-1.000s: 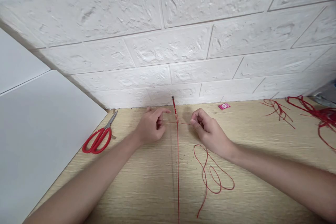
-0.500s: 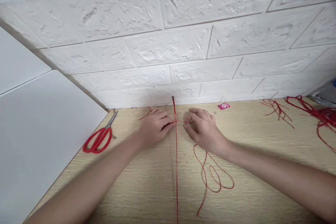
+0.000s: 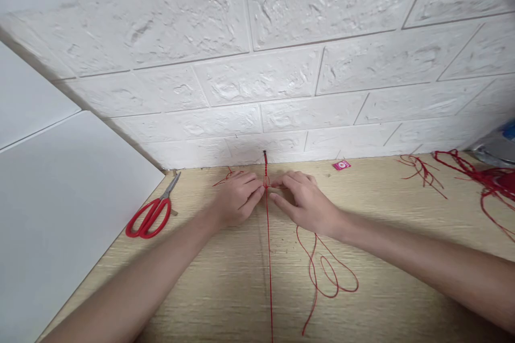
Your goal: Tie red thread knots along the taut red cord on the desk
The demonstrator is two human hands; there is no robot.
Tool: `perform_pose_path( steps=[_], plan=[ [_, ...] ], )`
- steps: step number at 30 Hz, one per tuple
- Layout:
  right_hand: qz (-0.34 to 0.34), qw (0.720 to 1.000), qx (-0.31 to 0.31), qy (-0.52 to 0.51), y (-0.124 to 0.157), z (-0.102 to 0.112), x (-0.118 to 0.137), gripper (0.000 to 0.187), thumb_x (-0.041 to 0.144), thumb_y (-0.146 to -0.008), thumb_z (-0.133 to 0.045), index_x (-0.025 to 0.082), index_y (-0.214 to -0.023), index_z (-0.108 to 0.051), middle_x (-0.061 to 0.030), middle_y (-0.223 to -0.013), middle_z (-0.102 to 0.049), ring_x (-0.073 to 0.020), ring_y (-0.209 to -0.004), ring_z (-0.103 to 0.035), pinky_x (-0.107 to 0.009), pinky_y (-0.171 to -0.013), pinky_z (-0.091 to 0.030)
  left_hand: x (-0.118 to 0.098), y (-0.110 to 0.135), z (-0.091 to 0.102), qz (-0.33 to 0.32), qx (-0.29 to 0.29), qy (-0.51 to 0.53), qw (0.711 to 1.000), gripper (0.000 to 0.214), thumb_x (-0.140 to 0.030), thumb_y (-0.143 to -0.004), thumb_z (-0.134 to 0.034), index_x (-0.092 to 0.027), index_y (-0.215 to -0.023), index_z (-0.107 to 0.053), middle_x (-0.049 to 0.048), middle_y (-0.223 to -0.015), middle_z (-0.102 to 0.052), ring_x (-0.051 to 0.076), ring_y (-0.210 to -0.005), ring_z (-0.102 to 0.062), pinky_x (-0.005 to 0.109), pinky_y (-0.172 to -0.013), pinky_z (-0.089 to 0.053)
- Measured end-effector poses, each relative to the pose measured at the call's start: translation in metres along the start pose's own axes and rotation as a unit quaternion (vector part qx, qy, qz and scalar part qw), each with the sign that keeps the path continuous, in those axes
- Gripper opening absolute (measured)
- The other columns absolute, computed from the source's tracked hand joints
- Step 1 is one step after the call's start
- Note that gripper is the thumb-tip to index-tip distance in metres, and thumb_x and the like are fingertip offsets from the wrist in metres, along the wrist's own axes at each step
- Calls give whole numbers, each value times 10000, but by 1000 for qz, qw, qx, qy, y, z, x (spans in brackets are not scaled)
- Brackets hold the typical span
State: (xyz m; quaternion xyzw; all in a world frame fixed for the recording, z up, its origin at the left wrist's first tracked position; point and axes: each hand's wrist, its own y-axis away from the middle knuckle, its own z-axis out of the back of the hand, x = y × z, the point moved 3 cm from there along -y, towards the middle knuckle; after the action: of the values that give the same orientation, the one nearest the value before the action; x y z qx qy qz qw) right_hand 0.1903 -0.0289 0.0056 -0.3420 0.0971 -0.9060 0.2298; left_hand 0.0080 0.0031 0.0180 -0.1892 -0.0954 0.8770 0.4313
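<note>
A thin red cord [image 3: 269, 257] runs straight from a nail in the wall down toward me, with a knotted section [image 3: 266, 165] at its top. Just below that section is a small loop with crossing strands. My left hand [image 3: 240, 199] pinches a red strand at the left side of the crossing. My right hand [image 3: 309, 198] is at the right side, index fingertip by the strand and thumb apart from it. From under this hand a loose length of red cord [image 3: 333, 268] lies in loops on the table.
Red-handled scissors [image 3: 149, 216] lie at the left by a white panel. A white brick-patterned wall [image 3: 225, 83] rises behind the wooden table [image 3: 209, 289]. A pink packet [image 3: 341, 165], red cord scraps [image 3: 423, 172] and a red cord bundle [image 3: 488, 179] lie to the right.
My right hand has moved left, closer to the crossing, and its thumb and index finger are beside it. My left hand stays nearly in place. The view has shifted slightly.
</note>
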Motion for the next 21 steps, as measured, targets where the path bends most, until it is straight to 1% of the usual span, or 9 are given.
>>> perform_pose_path(
  steps=[3,6,11,14,16,17,19,21],
  plan=[
    [26,999,12,19,-11,-6,0,122,301,-954,-560,190,-925,-598,-70,-955,-663,-231,-955,-571,-386,-855,-395,-1,0,0,5,10,-11,1000,294,-233,-1018,-352,-170,-869,-597,57,-838,-600,193,-819,-528,377,-822,-402],
    [40,999,0,26,-18,-14,-4,107,236,-930,-566,192,-833,-564,-65,-922,-634,-224,-922,-543,-370,-828,-394,-1,-1,-2,1,8,-24,1000,293,-228,-1013,-355,-172,-842,-586,55,-826,-594,191,-809,-523,374,-818,-402],
    [41,999,-13,27,-20,-17,-7,121,169,-855,-579,197,-757,-516,-61,-861,-590,-218,-855,-513,-357,-794,-393,0,0,-3,-2,13,-31,999,303,-229,-1009,-364,-175,-783,-559,44,-783,-577,185,-776,-519,365,-804,-401],
    [28,999,-14,11,-20,-16,-8,102,188,-805,-640,192,-826,-540,-54,-859,-580,-216,-845,-506,-346,-773,-395,1,0,-3,4,11,-19,1000,298,-233,-1013,-366,-176,-791,-557,38,-773,-574,178,-753,-515,357,-790,-402],
    [28,1000,-12,8,-21,-17,-8,96,211,-829,-643,188,-855,-554,-52,-859,-575,-213,-840,-502,-344,-773,-391,1,0,-3,1,10,-15,1000,296,-235,-1014,-368,-175,-793,-555,37,-769,-577,175,-747,-514,355,-783,-399],
    [33,999,-10,10,-21,-17,-9,76,209,-852,-624,189,-836,-552,-49,-850,-571,-208,-832,-499,-344,-774,-387,0,-1,-3,0,9,-15,1000,297,-236,-1015,-368,-175,-789,-551,36,-765,-579,174,-743,-513,356,-780,-397],
    [44,999,-9,17,-22,-18,-9,132,183,-879,-580,194,-761,-523,-45,-822,-563,-200,-811,-492,-341,-769,-379,1,-1,-4,0,10,-15,1000,300,-237,-1016,-369,-176,-780,-545,36,-761,-585,174,-740,-513,358,-779,-394],
    [46,999,-11,17,-23,-18,-8,173,167,-867,-579,200,-722,-489,-38,-797,-556,-194,-792,-486,-333,-753,-374,1,0,-4,3,12,-12,1000,299,-234,-1015,-370,-178,-778,-543,34,-758,-593,173,-740,-516,359,-786,-394]
  ],
)
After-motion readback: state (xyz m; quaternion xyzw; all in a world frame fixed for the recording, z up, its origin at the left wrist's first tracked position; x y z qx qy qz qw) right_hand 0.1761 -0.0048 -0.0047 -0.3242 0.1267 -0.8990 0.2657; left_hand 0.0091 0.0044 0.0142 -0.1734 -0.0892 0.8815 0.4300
